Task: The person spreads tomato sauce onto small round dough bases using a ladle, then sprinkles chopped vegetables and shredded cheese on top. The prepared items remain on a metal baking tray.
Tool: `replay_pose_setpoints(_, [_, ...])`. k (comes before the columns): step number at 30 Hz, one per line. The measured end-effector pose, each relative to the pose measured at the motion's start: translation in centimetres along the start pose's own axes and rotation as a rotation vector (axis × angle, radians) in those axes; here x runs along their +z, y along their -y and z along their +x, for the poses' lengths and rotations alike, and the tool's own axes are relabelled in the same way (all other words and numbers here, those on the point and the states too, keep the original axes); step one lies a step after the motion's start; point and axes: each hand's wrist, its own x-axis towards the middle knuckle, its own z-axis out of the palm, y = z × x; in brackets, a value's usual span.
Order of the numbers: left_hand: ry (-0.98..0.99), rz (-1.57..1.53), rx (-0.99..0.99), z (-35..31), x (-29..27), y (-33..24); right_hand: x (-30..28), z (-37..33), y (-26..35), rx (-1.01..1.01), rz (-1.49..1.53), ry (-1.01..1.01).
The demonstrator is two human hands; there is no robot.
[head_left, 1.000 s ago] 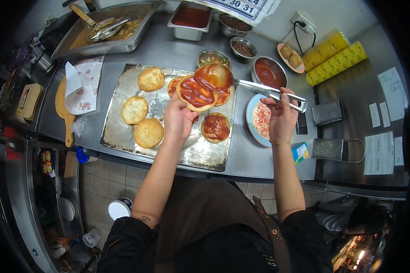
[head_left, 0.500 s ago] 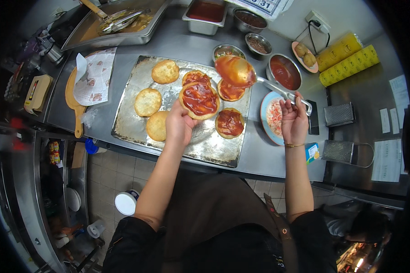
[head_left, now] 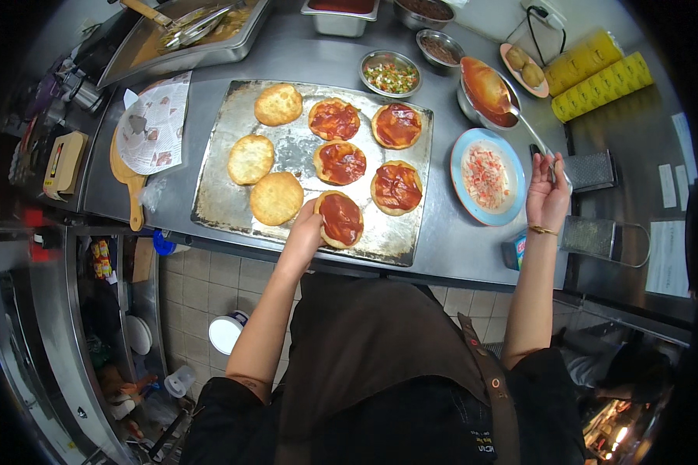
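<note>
Bread (head_left: pixel 340 219), sauced: at near side of tray (head_left: pixel 401 242) | left hand (head_left: pixel 303 234): pinched shut on bread's rim | right hand (head_left: pixel 547 186): partly curled, holding ladle (head_left: pixel 485 85), head over sauce bowl (head_left: pixel 479 119)

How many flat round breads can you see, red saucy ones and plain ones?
Red saucy breads: 5, counting the one in the left hand
Plain breads: 3
Total: 8
</note>
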Motion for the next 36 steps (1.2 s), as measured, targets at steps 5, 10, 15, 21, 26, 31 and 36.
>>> replay_pose_setpoints(5, [-0.135, 0.596, 0.254, 0.0, -0.8, 1.1, -1.7, 1.0, 1.0, -0.072, -0.054, -0.050])
replay_pose_setpoints(10, [-0.616, 1.120, 0.366, -2.8, -2.8, -3.4, -2.2, 4.0, 2.3, -0.261, -0.264, -0.053])
replay_pose_setpoints(15, [-0.806, 1.126, 0.222, -0.9, -4.8, -2.9, -3.4, 9.1, 2.3, -0.369, -0.511, 0.006])
replay_pose_setpoints(21, [-0.822, 0.890, 0.167, 1.9, -7.8, 0.2, -3.8, 12.4, 0.1, -0.358, -0.661, 0.093])
replay_pose_setpoints(26, [-0.651, 0.372, 0.068, -2.1, -5.6, -2.7, -5.4, 13.6, -1.1, -0.210, -0.560, 0.116])
replay_pose_setpoints(31, [-0.514, -0.235, 0.439, -3.6, -1.7, -4.1, -6.9, 13.5, -1.8, 0.045, -0.399, 0.039])
replay_pose_setpoints(36, [-0.297, -0.461, 0.415, 3.5, 9.7, -5.5, -8.9, 15.6, -0.2, 0.074, -0.192, -0.049])
